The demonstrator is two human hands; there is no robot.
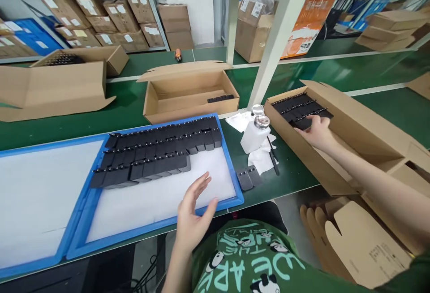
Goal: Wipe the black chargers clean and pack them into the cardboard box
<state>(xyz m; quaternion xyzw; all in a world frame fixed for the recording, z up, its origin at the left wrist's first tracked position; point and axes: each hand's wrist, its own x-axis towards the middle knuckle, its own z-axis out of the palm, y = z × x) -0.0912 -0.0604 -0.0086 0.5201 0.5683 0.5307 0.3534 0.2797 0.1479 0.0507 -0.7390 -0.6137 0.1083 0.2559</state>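
Note:
My left hand [194, 212] hovers over the near right part of a blue-framed tray [237, 190], fingers apart and nothing in them. Rows of small black blocks [161, 149] with shiny round studs along one edge lie on the tray's white bottom. Over on the right, my right hand [317, 132] reaches into an open cardboard box [363, 145]. Its fingers are closed on a black block [302, 124] at the near end of the rows inside. Part of that block is hidden by the fingers. Two more black blocks [248, 178] lie on the green table beside the tray.
A white pump bottle [255, 135], white wipes [262, 161] and a black pen-like tool [273, 156] stand between tray and box. Behind the tray is another open carton [191, 93] holding a few black blocks. A white post [275, 37] rises near the bottle.

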